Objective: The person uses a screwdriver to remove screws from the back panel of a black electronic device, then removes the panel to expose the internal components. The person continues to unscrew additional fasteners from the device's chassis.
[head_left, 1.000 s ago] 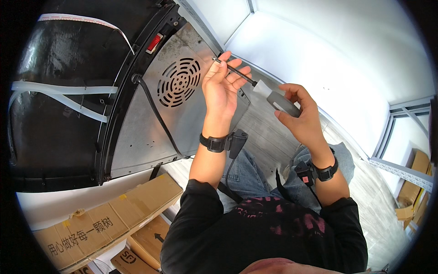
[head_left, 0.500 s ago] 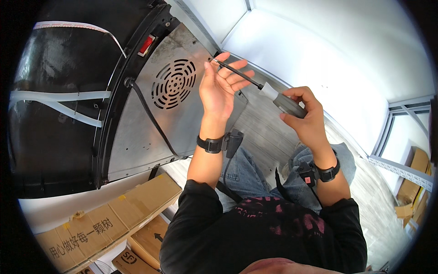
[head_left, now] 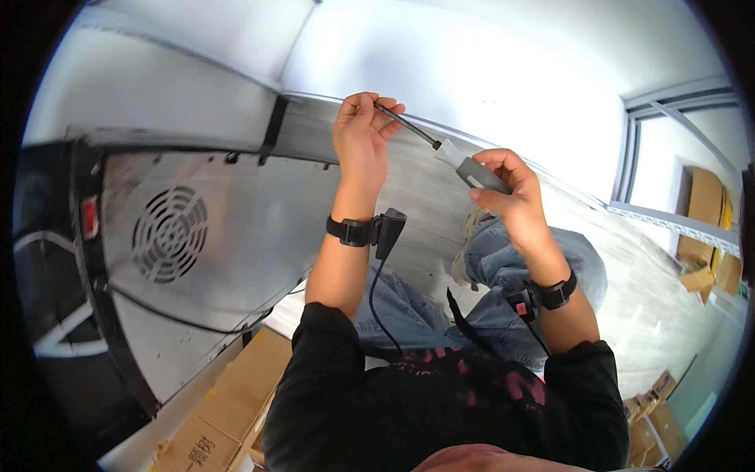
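A screwdriver [head_left: 410, 128] with a thin dark shaft and a grey handle is held up in front of me, slanting from lower right to upper left. My right hand [head_left: 511, 189] is closed around the end of its handle. At the other end, the fingers of my left hand [head_left: 363, 130] are curled together around the tip of the shaft. Those fingers hide the tip, and whether a small screw sits there cannot be made out. To the left stands a black machine with a metal side panel [head_left: 252, 228], apart from both hands.
The panel has a round slotted vent [head_left: 170, 234], a red switch [head_left: 90, 217] and a black cable [head_left: 173, 316]. Cardboard boxes [head_left: 228, 401] lie at the lower left, and more cardboard [head_left: 704, 197] leans at the right. White-panelled metal framing [head_left: 668, 216] borders the grey floor [head_left: 425, 212].
My view has swung, so the machine sits lower and further left. My left hand's spread fingers have curled in at the screwdriver's tip. The right hand keeps hold of the handle.
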A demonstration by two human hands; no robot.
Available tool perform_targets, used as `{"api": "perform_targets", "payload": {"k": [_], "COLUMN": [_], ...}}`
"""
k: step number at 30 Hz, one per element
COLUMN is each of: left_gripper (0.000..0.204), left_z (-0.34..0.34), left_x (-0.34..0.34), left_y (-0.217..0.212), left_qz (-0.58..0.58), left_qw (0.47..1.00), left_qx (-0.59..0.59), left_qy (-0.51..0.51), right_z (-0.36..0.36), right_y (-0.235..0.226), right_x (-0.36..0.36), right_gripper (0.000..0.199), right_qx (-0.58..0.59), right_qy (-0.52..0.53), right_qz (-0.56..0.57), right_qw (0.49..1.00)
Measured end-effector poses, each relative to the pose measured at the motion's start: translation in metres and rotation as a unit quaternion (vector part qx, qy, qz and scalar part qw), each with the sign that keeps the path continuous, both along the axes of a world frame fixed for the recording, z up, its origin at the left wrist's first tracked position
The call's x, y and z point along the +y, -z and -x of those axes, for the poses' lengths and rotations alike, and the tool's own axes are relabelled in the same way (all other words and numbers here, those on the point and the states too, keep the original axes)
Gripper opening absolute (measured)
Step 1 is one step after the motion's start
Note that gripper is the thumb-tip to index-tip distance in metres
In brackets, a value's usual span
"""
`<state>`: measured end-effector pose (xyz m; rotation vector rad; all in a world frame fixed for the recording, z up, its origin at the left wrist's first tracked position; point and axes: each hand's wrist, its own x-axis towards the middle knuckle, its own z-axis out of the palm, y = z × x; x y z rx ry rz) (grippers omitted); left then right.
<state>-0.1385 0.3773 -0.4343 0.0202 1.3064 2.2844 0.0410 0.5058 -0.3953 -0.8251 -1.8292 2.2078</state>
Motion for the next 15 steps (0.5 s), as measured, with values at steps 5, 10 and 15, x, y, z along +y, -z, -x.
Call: {"api": "perform_targets", "payload": {"k": [5, 10, 15], "left_gripper": [0.013, 0.018, 0.009], "left_z": [0.002, 0.011, 0.006], "left_x": [0.059, 0.127, 0.166], "left_y": [0.073, 0.160, 0.253], "left_qz": [0.000, 0.240, 0.350], "left_qw": [0.994, 0.965, 0.824], "left_qx": [-0.108, 0.073, 0.441], "left_qy": [0.029, 0.083, 0.070], "right_z": [-0.024, -0.048, -0.049], "right_y": [0.030, 0.040, 0.028], "right_x": [0.022, 0.031, 0.028], "right_gripper": [0.034, 0.033, 0.032], "right_qx": [-0.074, -0.113, -0.086], "right_qy": [0.092, 0.194, 0.216], "right_qz": [0.042, 0.063, 0.083], "right_qw": [0.992, 0.973, 0.969]}}
